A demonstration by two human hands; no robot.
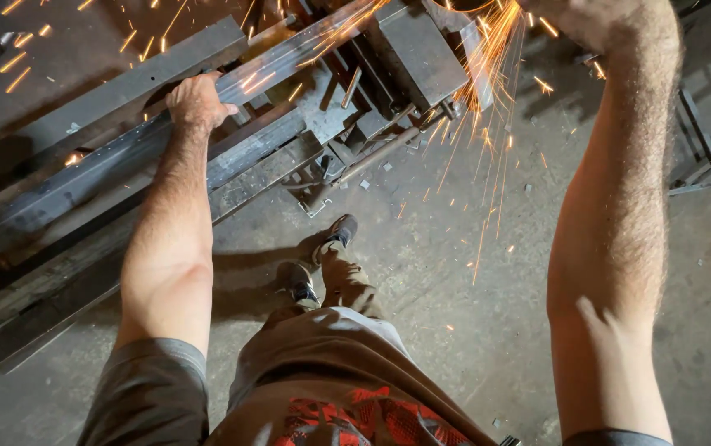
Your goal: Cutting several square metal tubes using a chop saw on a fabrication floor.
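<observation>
My left hand [197,101] grips a long shiny steel bar [99,165] that runs from the lower left up toward the cutting machine [409,49] at the top centre. My right hand [599,21] is raised at the top right edge, fingers closed, and whatever it holds is cut off by the frame. Orange sparks [488,91] spray down and out from the machine onto the concrete floor.
More long steel bars and angle pieces [33,281] lie stacked on the left. A metal stand [702,157] is at the right edge. My feet [318,264] are on the concrete floor, with small metal scraps scattered near the machine base.
</observation>
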